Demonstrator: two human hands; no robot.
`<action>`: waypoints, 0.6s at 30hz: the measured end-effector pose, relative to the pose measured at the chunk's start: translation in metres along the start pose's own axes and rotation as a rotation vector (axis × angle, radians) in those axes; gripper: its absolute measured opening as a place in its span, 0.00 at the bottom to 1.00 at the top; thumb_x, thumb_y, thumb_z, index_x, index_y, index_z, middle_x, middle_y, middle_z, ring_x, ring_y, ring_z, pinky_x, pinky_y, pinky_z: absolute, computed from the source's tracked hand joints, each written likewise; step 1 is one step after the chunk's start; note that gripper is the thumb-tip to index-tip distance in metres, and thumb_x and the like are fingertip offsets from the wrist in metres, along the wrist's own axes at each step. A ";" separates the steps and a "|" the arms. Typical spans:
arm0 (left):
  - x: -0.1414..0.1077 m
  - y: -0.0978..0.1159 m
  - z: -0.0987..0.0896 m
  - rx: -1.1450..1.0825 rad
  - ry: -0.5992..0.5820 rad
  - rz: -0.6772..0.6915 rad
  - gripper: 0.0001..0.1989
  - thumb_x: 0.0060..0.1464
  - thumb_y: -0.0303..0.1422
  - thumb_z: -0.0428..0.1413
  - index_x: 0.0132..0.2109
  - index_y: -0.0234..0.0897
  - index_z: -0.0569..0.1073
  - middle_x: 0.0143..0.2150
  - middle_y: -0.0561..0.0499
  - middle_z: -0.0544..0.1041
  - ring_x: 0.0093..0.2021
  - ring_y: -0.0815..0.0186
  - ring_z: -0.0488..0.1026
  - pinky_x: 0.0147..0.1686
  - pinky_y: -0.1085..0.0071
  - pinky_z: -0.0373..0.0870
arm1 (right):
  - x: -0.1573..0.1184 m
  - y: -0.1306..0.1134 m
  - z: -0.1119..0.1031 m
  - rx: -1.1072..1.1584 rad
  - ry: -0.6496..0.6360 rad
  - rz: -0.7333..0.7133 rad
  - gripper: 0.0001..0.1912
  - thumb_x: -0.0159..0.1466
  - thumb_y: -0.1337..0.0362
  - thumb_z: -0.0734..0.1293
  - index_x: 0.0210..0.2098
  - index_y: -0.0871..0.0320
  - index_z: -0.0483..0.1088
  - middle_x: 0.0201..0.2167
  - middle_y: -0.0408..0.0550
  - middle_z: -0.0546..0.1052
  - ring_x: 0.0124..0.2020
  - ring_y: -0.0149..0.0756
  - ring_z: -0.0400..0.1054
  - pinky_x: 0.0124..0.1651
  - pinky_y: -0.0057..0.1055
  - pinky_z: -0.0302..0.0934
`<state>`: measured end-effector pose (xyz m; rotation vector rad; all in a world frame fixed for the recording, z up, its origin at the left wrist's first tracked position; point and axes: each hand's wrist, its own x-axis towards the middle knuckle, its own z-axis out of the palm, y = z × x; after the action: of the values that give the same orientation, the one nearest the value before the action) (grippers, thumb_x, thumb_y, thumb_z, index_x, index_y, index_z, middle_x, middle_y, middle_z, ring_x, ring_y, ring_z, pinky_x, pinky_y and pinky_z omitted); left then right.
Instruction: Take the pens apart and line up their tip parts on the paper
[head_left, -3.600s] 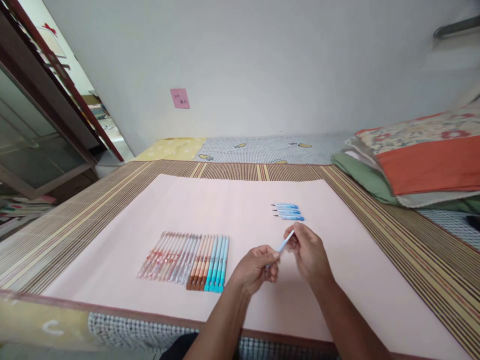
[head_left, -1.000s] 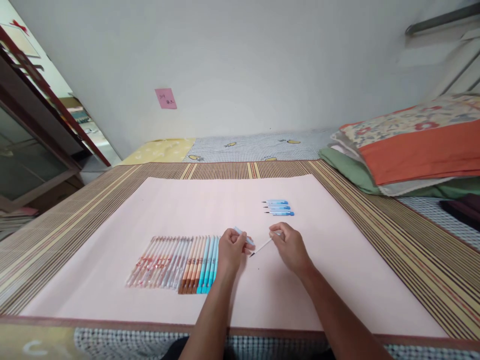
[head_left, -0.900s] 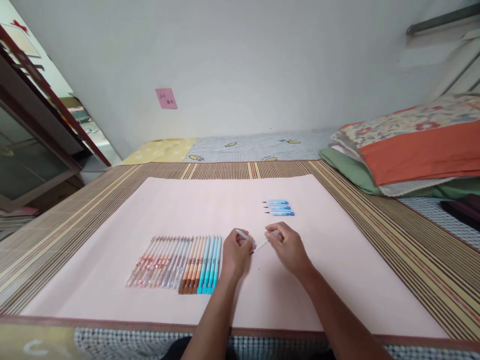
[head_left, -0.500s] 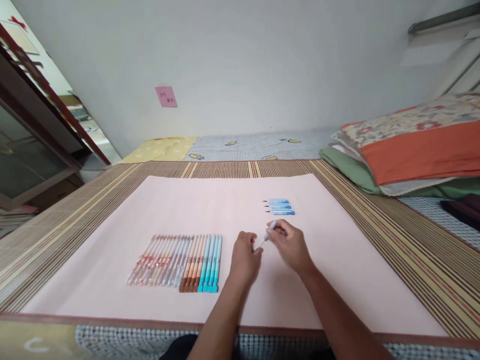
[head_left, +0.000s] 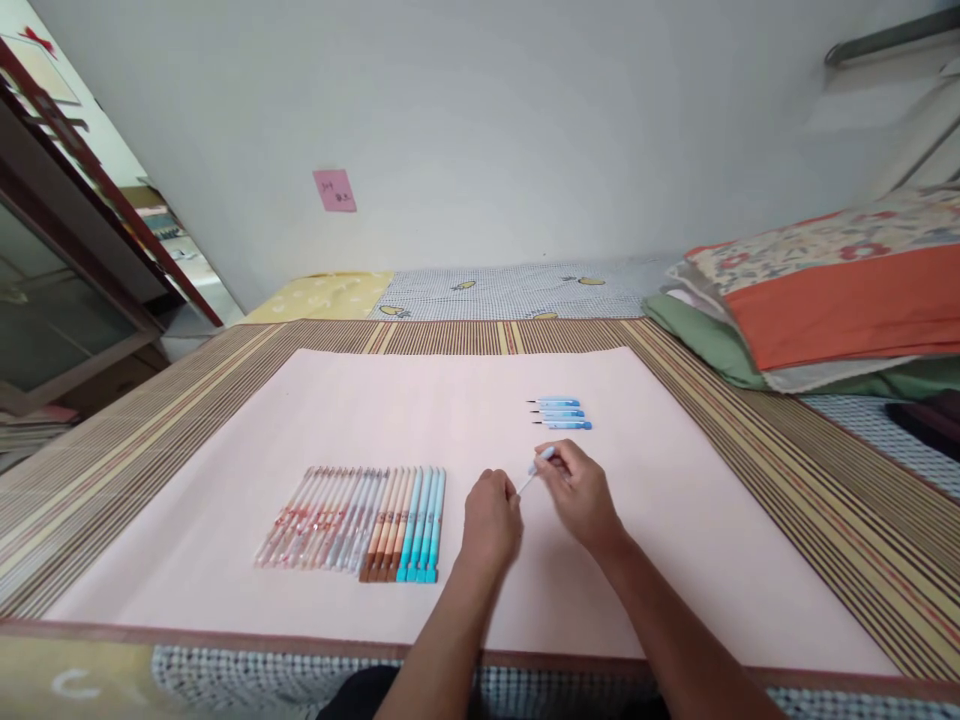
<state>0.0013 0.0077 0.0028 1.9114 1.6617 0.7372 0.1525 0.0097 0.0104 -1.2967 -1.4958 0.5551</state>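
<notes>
Pen-wise, had a pale-blue pen (head_left: 541, 459) going at about 5 o'clock from mid-view, over the pink mat (head_left: 360, 400). Pinched its upper end narrowly in the right hand (head_left: 581, 492) and kept its slim white end in the closed left hand (head_left: 492, 512), though couldn't tell what was tucked inside that fist. Spotted blue pens (head_left: 561, 413) at 1 o'clock from it, lined-up pens (head_left: 352, 520) around 8 to 9, plus folded bedding (head_left: 832, 300) at 2.

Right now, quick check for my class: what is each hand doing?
Left hand: closed on one end of a thin white stick.
Right hand: closed, fingers pinching a light-blue piece.
</notes>
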 end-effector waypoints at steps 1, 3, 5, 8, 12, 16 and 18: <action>0.000 0.000 0.000 0.002 -0.003 -0.002 0.11 0.55 0.21 0.57 0.29 0.40 0.67 0.33 0.50 0.73 0.34 0.62 0.69 0.35 0.67 0.57 | 0.000 0.001 0.000 -0.011 -0.026 -0.004 0.07 0.67 0.59 0.65 0.37 0.55 0.72 0.32 0.47 0.78 0.33 0.39 0.73 0.39 0.34 0.67; 0.000 0.000 0.000 0.012 -0.008 -0.009 0.11 0.55 0.21 0.57 0.29 0.40 0.67 0.33 0.50 0.73 0.34 0.62 0.70 0.35 0.67 0.57 | -0.001 0.005 0.001 -0.027 -0.038 -0.006 0.07 0.67 0.59 0.65 0.37 0.55 0.72 0.32 0.48 0.78 0.34 0.39 0.73 0.40 0.34 0.67; 0.000 0.000 0.000 0.026 -0.015 -0.007 0.10 0.56 0.22 0.57 0.29 0.40 0.68 0.33 0.50 0.73 0.34 0.62 0.70 0.35 0.67 0.58 | -0.001 0.007 0.003 -0.051 -0.012 -0.022 0.07 0.68 0.60 0.64 0.38 0.55 0.71 0.34 0.48 0.78 0.35 0.39 0.73 0.40 0.35 0.66; 0.000 -0.001 0.001 0.037 -0.022 0.005 0.09 0.56 0.22 0.57 0.31 0.39 0.69 0.34 0.49 0.74 0.35 0.62 0.71 0.36 0.67 0.59 | -0.002 0.008 0.006 -0.086 -0.046 -0.057 0.06 0.68 0.60 0.64 0.37 0.55 0.71 0.33 0.47 0.77 0.34 0.39 0.72 0.39 0.34 0.66; 0.000 -0.001 0.002 0.040 -0.027 -0.007 0.09 0.57 0.22 0.57 0.31 0.39 0.69 0.35 0.49 0.75 0.35 0.63 0.71 0.36 0.67 0.59 | -0.003 0.007 0.006 -0.133 -0.017 -0.082 0.07 0.68 0.60 0.64 0.37 0.55 0.70 0.33 0.47 0.76 0.33 0.38 0.71 0.40 0.34 0.65; 0.000 -0.001 0.001 0.051 -0.030 0.000 0.08 0.57 0.22 0.57 0.32 0.39 0.69 0.36 0.49 0.75 0.36 0.62 0.71 0.37 0.67 0.60 | -0.003 0.006 0.004 -0.171 0.026 -0.113 0.07 0.68 0.59 0.65 0.36 0.55 0.70 0.33 0.47 0.75 0.33 0.38 0.71 0.39 0.33 0.65; 0.000 0.000 0.001 0.057 -0.032 0.000 0.08 0.57 0.22 0.57 0.32 0.39 0.69 0.36 0.49 0.75 0.36 0.62 0.71 0.37 0.67 0.60 | -0.002 0.006 0.003 -0.192 0.032 -0.114 0.08 0.68 0.59 0.64 0.34 0.54 0.69 0.31 0.46 0.75 0.32 0.38 0.70 0.38 0.33 0.65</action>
<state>0.0015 0.0074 0.0022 1.9519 1.6806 0.6628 0.1524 0.0103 0.0029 -1.3498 -1.6158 0.3218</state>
